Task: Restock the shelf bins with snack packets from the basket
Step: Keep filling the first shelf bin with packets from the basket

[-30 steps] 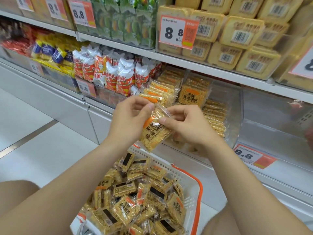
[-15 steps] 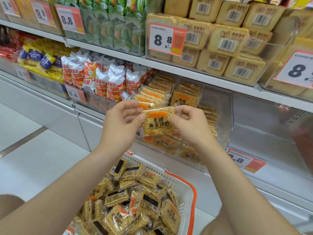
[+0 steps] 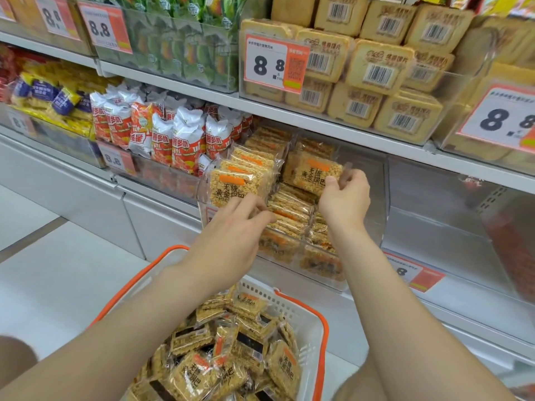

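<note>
A white shelf [image 3: 318, 123] is seen carrying a clear bin [image 3: 373, 198], partly filled with yellow snack packets in rows. Below it, a white basket [image 3: 307, 314] with orange handles is heaped with loose packets [image 3: 199, 371] of the same kind. The left hand [image 3: 231, 230] is held at the lower edge of the front packet [image 3: 231, 186], which stands upright in the bin's left half. Whether its grip is clamped there cannot be told. A held packet [image 3: 312, 175] is pinched upright in the bin's right half by the grip of the right hand [image 3: 344, 201].

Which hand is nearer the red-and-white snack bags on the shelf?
Left. The left hand is below and right of the red-and-white snack bags; the right hand, pinching a crispy-rice packet, is farther right.
</note>
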`<action>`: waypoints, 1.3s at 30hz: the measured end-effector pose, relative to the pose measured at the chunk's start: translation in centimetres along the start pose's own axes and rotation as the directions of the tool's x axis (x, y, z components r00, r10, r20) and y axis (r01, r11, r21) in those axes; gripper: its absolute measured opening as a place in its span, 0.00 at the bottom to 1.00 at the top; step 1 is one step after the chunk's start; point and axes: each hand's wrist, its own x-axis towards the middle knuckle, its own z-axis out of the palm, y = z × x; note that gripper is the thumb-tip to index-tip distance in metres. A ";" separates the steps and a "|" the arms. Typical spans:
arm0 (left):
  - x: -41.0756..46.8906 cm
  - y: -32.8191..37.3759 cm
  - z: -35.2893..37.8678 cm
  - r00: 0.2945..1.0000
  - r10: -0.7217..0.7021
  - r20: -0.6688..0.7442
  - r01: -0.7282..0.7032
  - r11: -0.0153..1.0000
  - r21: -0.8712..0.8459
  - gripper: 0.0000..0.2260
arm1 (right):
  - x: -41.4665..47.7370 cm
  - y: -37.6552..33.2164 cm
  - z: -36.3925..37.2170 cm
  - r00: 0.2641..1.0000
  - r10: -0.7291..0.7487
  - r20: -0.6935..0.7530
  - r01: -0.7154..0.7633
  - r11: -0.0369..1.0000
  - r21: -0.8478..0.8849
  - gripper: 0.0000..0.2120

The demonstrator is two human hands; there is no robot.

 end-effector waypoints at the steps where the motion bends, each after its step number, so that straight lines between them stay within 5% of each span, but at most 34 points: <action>1: -0.1 0.0 0.1 1.000 0.011 0.007 -0.011 0.999 0.032 0.19 | 0.1 0.1 0.3 1.000 -0.027 -0.007 0.027 0.998 -0.063 0.13; 6: -0.3 0.0 0.3 0.998 0.050 0.033 -0.052 0.995 0.082 0.16 | 0.7 0.3 1.3 0.986 -0.165 0.021 0.163 0.939 -0.304 0.15; 16: -0.2 -0.3 0.6 0.997 0.073 0.037 -0.076 0.994 0.084 0.17 | 0.7 0.2 0.8 0.984 -0.180 -0.012 0.169 0.941 -0.295 0.13; 24: -0.4 -0.4 -0.1 0.999 0.049 0.010 -0.049 0.999 -0.005 0.20 | -0.9 0.4 0.8 0.948 -0.316 -0.023 0.283 0.877 -0.389 0.27; 29: -1.2 0.0 -0.8 0.995 0.029 -0.094 -0.026 0.999 0.034 0.05 | -3.5 -0.2 0.7 0.856 -0.500 0.131 0.513 0.795 -0.324 0.11; 33: -2.2 -0.8 -0.5 0.981 -0.163 0.104 0.154 0.984 0.090 0.08 | -7.0 -1.1 0.0 0.751 -0.502 0.429 0.612 0.773 -0.166 0.06; 37: -3.6 -2.6 1.7 0.868 -0.290 0.403 0.186 0.942 0.277 0.07 | -9.9 -0.6 0.5 0.412 -0.423 0.807 0.840 0.521 -0.155 0.03; 39: -4.4 -3.0 3.5 0.795 -0.310 0.521 0.153 0.934 0.323 0.09 | -10.4 0.0 1.0 0.325 -0.257 0.910 0.867 0.465 -0.178 0.04</action>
